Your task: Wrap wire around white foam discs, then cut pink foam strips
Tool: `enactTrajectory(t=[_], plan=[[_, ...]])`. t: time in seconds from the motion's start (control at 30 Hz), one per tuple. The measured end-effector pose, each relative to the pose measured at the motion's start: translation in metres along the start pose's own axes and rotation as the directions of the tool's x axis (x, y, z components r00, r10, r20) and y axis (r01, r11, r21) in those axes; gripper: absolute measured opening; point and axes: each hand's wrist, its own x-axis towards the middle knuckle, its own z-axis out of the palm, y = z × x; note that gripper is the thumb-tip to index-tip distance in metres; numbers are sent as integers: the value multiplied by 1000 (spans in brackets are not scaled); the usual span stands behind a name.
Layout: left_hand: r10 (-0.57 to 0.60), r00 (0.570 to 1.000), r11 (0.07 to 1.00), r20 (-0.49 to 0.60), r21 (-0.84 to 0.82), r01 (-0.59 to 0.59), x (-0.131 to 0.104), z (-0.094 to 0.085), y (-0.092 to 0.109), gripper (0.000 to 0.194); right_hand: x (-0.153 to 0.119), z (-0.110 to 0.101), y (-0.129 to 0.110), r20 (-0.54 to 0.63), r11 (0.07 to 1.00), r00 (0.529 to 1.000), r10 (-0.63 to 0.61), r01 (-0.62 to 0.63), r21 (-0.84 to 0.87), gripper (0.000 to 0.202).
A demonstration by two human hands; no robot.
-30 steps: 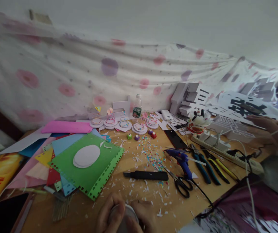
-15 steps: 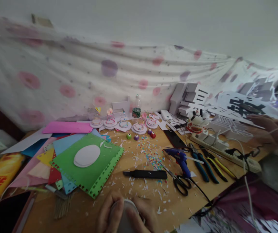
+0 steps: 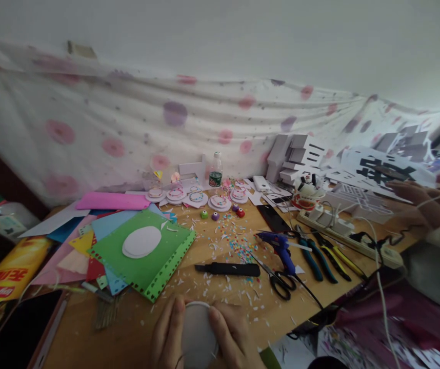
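Note:
Between my two hands, low in the view, is a round white disc (image 3: 199,335). My left hand (image 3: 168,330) is closed on its left edge, and my right hand (image 3: 232,333) holds the right edge with the thumb at its rim. Beyond them a black knife (image 3: 235,269) lies flat on the wooden table. White ovals (image 3: 142,241) rest on a green sheet (image 3: 127,269) with punched edges to the left. Black-handled scissors (image 3: 282,285) and a blue glue gun (image 3: 279,248) lie to the right.
Pliers (image 3: 312,260) and a power strip (image 3: 358,238) with cables lie at the right. Decorated discs (image 3: 220,202) and a bottle (image 3: 216,171) stand at the back. A dark tablet (image 3: 22,328) is at the left. Another person's hand (image 3: 412,193) is at far right.
The disc shows more of its face, and my thumbs have shifted toward its edges. The view has tilted and turned slightly left, bringing more of the left-side bottle into sight.

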Motion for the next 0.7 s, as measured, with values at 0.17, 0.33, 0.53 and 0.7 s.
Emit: enactTrajectory(t=[0.17,0.33,0.53,0.7], plan=[[-347,936,937,67,-8,348,16,1,26,48,9,2,-24,0,953,997,75,-72,294,64],[-483,874,874,49,-39,485,19,7,48,49,10,1,-25,19,888,987,161,-153,433,66],[-428,900,900,87,-47,433,18,2,53,58,6,-7,-32,92,927,996,23,-56,371,61],[-416,901,903,121,-62,425,12,2,69,60,2,-10,-36,126,957,992,-20,-18,289,59]])
